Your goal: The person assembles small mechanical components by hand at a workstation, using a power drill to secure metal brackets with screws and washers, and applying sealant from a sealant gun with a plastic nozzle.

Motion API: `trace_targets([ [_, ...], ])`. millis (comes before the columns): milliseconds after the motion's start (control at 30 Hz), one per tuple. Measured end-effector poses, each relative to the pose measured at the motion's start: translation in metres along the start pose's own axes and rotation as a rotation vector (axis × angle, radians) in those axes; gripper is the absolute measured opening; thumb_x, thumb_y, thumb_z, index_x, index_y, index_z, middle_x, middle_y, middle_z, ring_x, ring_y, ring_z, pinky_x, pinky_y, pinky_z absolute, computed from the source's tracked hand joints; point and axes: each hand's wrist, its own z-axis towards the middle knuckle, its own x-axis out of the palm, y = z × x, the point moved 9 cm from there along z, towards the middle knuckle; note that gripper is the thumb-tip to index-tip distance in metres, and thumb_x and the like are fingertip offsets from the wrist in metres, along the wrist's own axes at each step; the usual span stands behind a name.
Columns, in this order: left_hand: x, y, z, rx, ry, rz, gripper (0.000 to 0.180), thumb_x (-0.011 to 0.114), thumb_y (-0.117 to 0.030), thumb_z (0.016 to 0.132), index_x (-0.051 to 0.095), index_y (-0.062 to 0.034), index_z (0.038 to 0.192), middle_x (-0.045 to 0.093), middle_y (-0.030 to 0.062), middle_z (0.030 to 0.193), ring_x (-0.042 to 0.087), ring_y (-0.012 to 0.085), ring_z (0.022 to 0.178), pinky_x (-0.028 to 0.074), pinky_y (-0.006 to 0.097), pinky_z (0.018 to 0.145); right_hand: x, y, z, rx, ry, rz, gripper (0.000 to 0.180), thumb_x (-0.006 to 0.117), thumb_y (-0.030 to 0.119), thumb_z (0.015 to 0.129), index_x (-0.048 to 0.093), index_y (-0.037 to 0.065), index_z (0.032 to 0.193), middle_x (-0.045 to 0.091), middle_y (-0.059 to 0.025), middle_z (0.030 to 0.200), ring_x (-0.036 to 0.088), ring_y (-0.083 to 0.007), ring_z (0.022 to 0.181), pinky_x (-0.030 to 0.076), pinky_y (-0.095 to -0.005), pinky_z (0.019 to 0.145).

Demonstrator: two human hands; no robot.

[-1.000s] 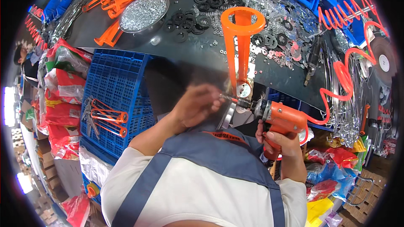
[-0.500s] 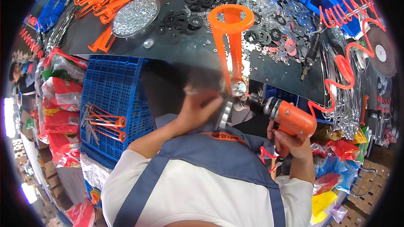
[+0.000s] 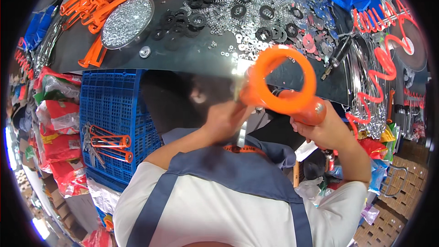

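My left hand [image 3: 225,120] is closed at the near end of an orange ring-topped frame [image 3: 259,84], its fingertips smeared by motion. The frame tilts up and to the right, so its large ring faces me. My right hand [image 3: 320,130] grips an orange power driver [image 3: 315,111]. The ring covers the driver's nose, so I cannot see whether its bit touches the frame. Beneath my left hand, a narrow metal strip [image 3: 242,135] runs down toward my apron.
Orange frames [image 3: 98,7] are heaped at the far left, beside a round dish of small metal parts [image 3: 125,23]. Washers and springs [image 3: 256,13] cover the middle of the bench. Another tool [image 3: 336,59], wire hooks [image 3: 366,96] and a red coiled hose [image 3: 386,61] lie right; blue crates [image 3: 112,87] stand left.
The orange frame has swung from upright toward me and to the right, its ring now in front of the driver. My right hand has moved up slightly. The whole view has shifted a little.
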Motion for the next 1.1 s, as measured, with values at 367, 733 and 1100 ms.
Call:
trace_targets([
  [367,0.02,0.006,0.004,-0.016,0.15,-0.037,0.031,0.066,-0.004,0.068,0.063,-0.0066,0.099,0.054,0.0048,0.066,0.056,0.0223,0.053,0.045,0.034,0.047,0.005,0.035,0.051,-0.051,0.283,-0.408,0.022,0.052,0.012,0.076,0.059,-0.008,0.082,0.062,-0.0241,0.073,0.064,-0.0333,0.069,0.051,-0.0419,0.062],
  [733,0.021,0.012,0.006,-0.104,0.206,0.031,0.023,0.063,-0.014,0.082,0.062,-0.0094,0.104,0.057,0.0098,0.07,0.057,0.0309,0.059,0.044,0.041,0.049,0.004,0.056,0.023,-0.026,0.143,-0.268,0.019,0.059,0.003,0.074,0.055,-0.006,0.09,0.059,-0.0112,0.066,0.06,-0.0198,0.049,0.051,-0.0301,0.048],
  [1100,0.008,0.09,-0.084,-0.905,0.034,-0.984,0.027,0.052,-0.006,0.089,0.056,0.0052,0.113,0.063,0.0125,0.102,0.058,0.0129,0.084,0.048,0.026,0.069,0.011,-0.018,-0.053,-0.051,-0.056,0.267,0.05,0.066,-0.003,0.077,0.048,0.002,0.124,0.063,-0.0111,0.087,0.065,-0.0178,0.074,0.054,-0.0261,0.049],
])
